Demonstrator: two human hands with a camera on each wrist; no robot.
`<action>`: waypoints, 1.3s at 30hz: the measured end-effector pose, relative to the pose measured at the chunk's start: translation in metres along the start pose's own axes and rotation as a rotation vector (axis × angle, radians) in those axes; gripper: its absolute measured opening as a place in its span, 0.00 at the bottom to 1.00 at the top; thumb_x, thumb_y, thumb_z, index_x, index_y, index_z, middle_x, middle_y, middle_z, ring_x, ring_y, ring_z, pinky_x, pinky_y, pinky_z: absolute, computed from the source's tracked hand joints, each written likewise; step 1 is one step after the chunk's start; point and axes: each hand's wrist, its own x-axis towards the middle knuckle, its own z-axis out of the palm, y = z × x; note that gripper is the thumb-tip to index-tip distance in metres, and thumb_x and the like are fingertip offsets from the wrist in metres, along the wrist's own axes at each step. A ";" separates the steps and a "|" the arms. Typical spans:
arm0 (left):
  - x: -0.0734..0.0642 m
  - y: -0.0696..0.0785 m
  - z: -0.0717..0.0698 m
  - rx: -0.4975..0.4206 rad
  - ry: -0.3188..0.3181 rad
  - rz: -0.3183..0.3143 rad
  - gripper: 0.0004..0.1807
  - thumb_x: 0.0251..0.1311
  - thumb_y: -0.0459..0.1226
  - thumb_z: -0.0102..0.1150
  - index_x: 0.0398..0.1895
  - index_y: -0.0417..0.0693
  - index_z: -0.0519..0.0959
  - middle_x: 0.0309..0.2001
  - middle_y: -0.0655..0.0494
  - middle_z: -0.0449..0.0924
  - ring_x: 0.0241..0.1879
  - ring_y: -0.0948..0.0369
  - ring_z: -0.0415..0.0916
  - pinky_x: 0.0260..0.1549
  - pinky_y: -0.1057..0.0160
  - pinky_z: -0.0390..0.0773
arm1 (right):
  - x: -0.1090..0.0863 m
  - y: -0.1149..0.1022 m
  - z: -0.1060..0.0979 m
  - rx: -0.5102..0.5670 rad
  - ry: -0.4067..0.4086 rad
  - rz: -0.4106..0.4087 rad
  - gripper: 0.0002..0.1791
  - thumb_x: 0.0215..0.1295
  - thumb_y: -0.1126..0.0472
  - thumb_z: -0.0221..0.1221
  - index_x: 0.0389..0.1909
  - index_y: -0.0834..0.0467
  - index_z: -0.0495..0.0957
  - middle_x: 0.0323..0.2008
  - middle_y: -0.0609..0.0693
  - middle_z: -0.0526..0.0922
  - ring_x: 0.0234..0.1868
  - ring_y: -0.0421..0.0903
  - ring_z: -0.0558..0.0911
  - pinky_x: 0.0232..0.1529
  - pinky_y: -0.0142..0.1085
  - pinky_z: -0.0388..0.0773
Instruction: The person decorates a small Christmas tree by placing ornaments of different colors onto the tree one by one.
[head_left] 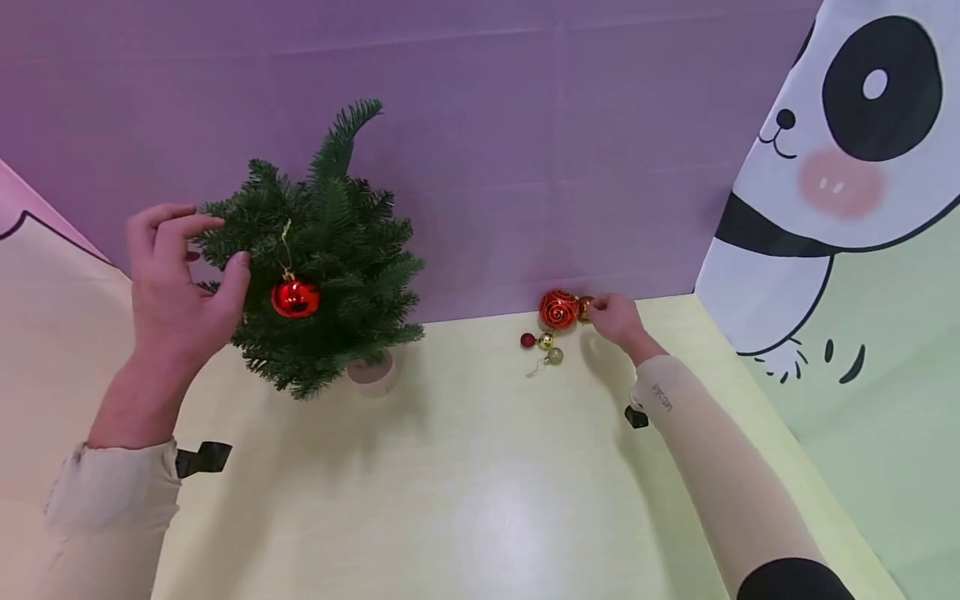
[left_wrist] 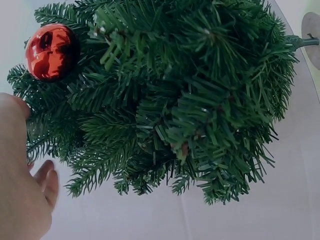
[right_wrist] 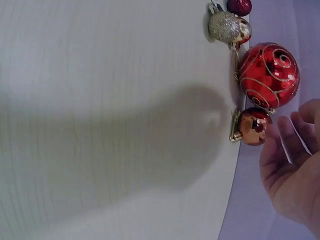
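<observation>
A small artificial Christmas tree (head_left: 337,250) leans to the left on its round base (head_left: 372,373). A shiny red bauble (head_left: 295,297) hangs from its branches by a gold loop. My left hand (head_left: 180,283) is at the tree's left side, thumb apart from bent fingers; whether it touches the needles I cannot tell. My right hand (head_left: 617,318) reaches to a copper-coloured bauble (right_wrist: 252,126) at the table's back edge. Its loosely bent fingertips are right beside that bauble, and contact is unclear. Touching the copper one is a larger red bauble with gold swirls (head_left: 558,309).
A small dark red bauble (head_left: 528,340), a shiny gold one (head_left: 546,341) and a glittery gold one (head_left: 554,356) lie just in front on the pale table (head_left: 450,483). A purple cloth (head_left: 480,167) hangs behind, a panda-print sheet (head_left: 847,208) on the right.
</observation>
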 end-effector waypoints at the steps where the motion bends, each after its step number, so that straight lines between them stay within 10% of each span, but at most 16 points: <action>1: -0.001 0.003 -0.001 0.012 -0.003 -0.019 0.17 0.60 0.30 0.58 0.52 0.32 0.73 0.61 0.64 0.61 0.51 0.61 0.65 0.45 0.72 0.64 | 0.005 -0.001 0.002 0.003 0.012 -0.006 0.16 0.70 0.59 0.50 0.46 0.67 0.79 0.42 0.61 0.81 0.40 0.53 0.77 0.39 0.43 0.75; 6: -0.003 0.013 0.000 0.049 -0.014 -0.094 0.16 0.59 0.26 0.58 0.51 0.31 0.74 0.56 0.62 0.66 0.45 0.74 0.61 0.40 0.79 0.66 | 0.024 -0.009 0.008 -0.036 0.050 0.010 0.18 0.69 0.50 0.52 0.44 0.62 0.78 0.40 0.58 0.81 0.37 0.52 0.78 0.35 0.43 0.74; 15: -0.015 0.012 0.002 0.108 -0.056 -0.180 0.17 0.61 0.29 0.58 0.53 0.33 0.74 0.59 0.42 0.66 0.39 0.68 0.63 0.38 0.78 0.65 | 0.025 -0.005 0.028 -0.130 0.101 0.192 0.41 0.61 0.26 0.48 0.44 0.64 0.72 0.38 0.58 0.78 0.34 0.54 0.77 0.30 0.44 0.71; 32: -0.013 0.020 0.010 0.091 0.003 -0.275 0.22 0.63 0.31 0.56 0.60 0.38 0.71 0.59 0.43 0.64 0.44 0.53 0.71 0.44 0.77 0.70 | 0.040 -0.010 0.043 -0.294 0.109 -0.034 0.36 0.63 0.36 0.55 0.64 0.56 0.67 0.53 0.64 0.71 0.53 0.63 0.70 0.52 0.58 0.66; 39: -0.013 0.027 0.003 -0.049 -0.018 -0.475 0.30 0.67 0.38 0.51 0.71 0.56 0.56 0.67 0.54 0.59 0.52 0.56 0.67 0.55 0.61 0.71 | 0.051 -0.024 0.042 -0.258 0.070 -0.096 0.33 0.64 0.51 0.56 0.70 0.55 0.64 0.62 0.62 0.69 0.58 0.65 0.71 0.49 0.59 0.72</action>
